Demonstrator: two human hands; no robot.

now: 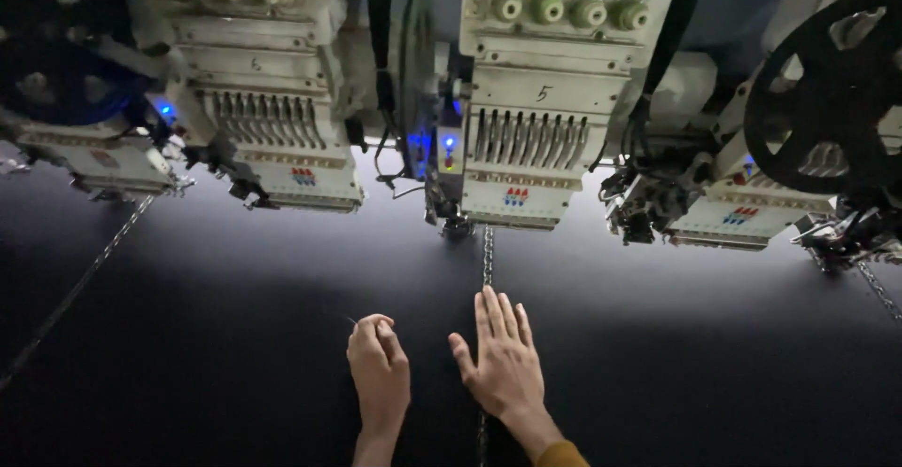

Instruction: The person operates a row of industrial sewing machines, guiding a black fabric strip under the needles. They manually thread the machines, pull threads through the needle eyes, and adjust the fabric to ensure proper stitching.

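Note:
My left hand (379,369) rests on dark fabric (235,335), fingers curled closed around what looks like a thin thread or needle tip poking out at its upper left. My right hand (503,362) lies flat on the same fabric with fingers spread, holding nothing. It covers part of a silvery stitched line (487,256) that runs from the middle embroidery head (531,129) down toward me. Both hands sit just below that head.
Several white embroidery heads hang in a row above the fabric, another one at the left (272,101) and one at the right (733,213). A black spoked reel (827,91) is at the upper right. More stitched lines run at the far left (75,288) and far right (878,288).

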